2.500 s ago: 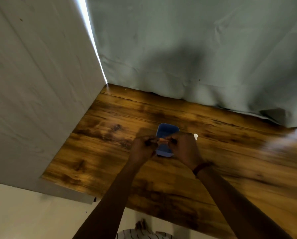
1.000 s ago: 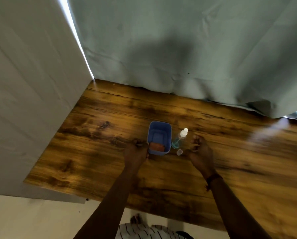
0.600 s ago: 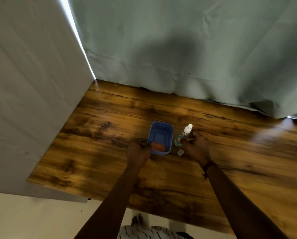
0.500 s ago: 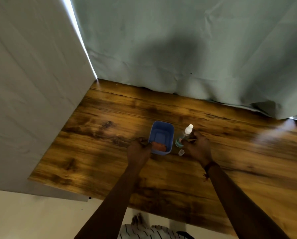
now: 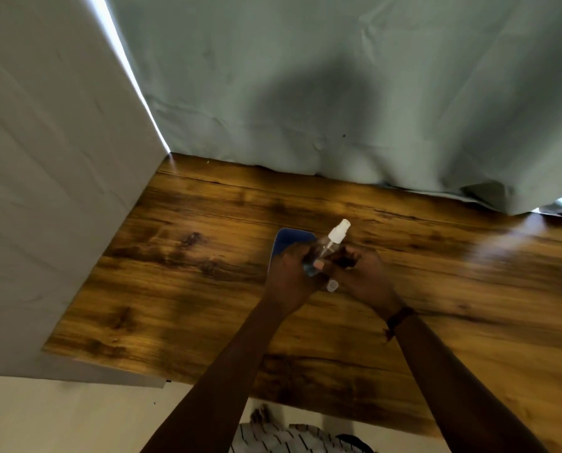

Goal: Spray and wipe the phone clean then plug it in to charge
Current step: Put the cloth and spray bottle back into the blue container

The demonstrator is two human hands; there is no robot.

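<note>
The phone we could not pick out for certain. A blue thing (image 5: 291, 241) with round corners lay flat on the table (image 5: 175, 289), half hidden under the hands, and it may have been the phone or a tray. It sat about midway between the table's left and right edges, somewhat nearer the far edge.

Above it the bottle (image 5: 330, 243) was tilted, its white nozzle toward the far edge. The left hand (image 5: 289, 279) was curled round the bottle's lower end, thumb across, and the right hand (image 5: 363, 274) had its fingers closed on the middle. A small clear cap (image 5: 332, 285) lay on the table between the hands, so we judged the bottle uncapped and ready.

We saw no mist, no wet patch, no cloth and no cable. By our reckoning the spraying was only about to start, with the wipe and the plugging-in all left. A curtain (image 5: 338, 93) hung along the far edge.
</note>
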